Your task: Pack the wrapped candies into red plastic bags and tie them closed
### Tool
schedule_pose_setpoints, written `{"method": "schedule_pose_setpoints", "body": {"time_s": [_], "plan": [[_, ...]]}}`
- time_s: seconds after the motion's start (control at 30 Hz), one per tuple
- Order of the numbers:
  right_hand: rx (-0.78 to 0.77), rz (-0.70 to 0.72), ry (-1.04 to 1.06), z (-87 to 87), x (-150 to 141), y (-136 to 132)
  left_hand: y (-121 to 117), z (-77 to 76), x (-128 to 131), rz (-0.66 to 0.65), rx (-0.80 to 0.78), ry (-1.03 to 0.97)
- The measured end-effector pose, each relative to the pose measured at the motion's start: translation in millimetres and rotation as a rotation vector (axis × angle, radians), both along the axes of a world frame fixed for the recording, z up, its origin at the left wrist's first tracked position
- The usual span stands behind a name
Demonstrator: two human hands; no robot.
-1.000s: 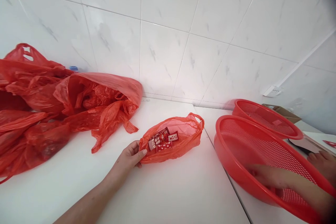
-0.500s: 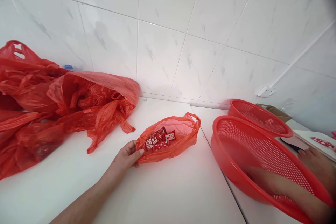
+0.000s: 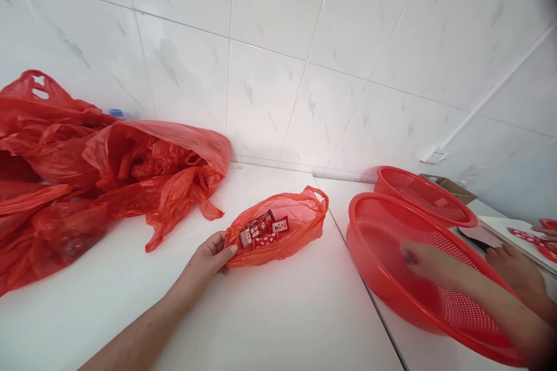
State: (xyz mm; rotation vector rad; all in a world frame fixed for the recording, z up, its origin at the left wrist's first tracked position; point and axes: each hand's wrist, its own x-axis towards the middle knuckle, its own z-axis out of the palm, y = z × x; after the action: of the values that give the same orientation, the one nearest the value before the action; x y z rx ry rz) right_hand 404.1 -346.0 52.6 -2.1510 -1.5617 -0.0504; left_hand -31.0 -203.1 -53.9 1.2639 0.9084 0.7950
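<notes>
My left hand pinches the near left rim of a red plastic bag, which lies with its mouth spread on the white table. Inside the bag rest several small wrapped snacks: a dark red packet, a small red-and-white packet and a polka-dot packet. My right hand is raised inside the large red mesh basket, fingers closed round something small and dark that motion blurs. The basket's bottom is partly hidden by its rim and my forearm.
A heap of red plastic bags covers the table's left side. Behind the large basket stands another red basket, with a cardboard box beyond. At far right are another hand by a black strip and a co-worker's fingers near red polka-dot packets.
My right hand has risen from deeper in the basket and now shows above its bottom, with something dark in its fingers. My left hand keeps its hold on the bag. The view has shifted slightly.
</notes>
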Motion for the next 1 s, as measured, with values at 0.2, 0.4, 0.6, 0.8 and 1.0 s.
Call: {"method": "schedule_pose_setpoints", "body": {"time_s": [0.2, 0.4, 0.6, 0.8, 1.0], "plan": [[-0.109, 0.305, -0.09, 41.9, -69.8, 33.9, 0.4, 2.8, 1.7, 0.012, -0.004, 0.017], [0.031, 0.714, -0.308, 23.5, -172.8, 94.1, 1.3, -1.0, 0.7, 0.013, -0.006, -0.021], [0.09, 0.651, -0.274, -12.7, -188.1, 129.3, 0.8, -0.1, 0.9, 0.017, 0.0, -0.03], [0.563, 0.116, -0.098, -33.6, -169.6, 135.0, -2.8, 8.8, 0.3, 0.044, -0.045, -0.123], [0.373, -0.043, 0.33, -75.9, -152.1, 149.1, 22.3, 15.7, 8.8, 0.15, -0.23, -0.28]]}}
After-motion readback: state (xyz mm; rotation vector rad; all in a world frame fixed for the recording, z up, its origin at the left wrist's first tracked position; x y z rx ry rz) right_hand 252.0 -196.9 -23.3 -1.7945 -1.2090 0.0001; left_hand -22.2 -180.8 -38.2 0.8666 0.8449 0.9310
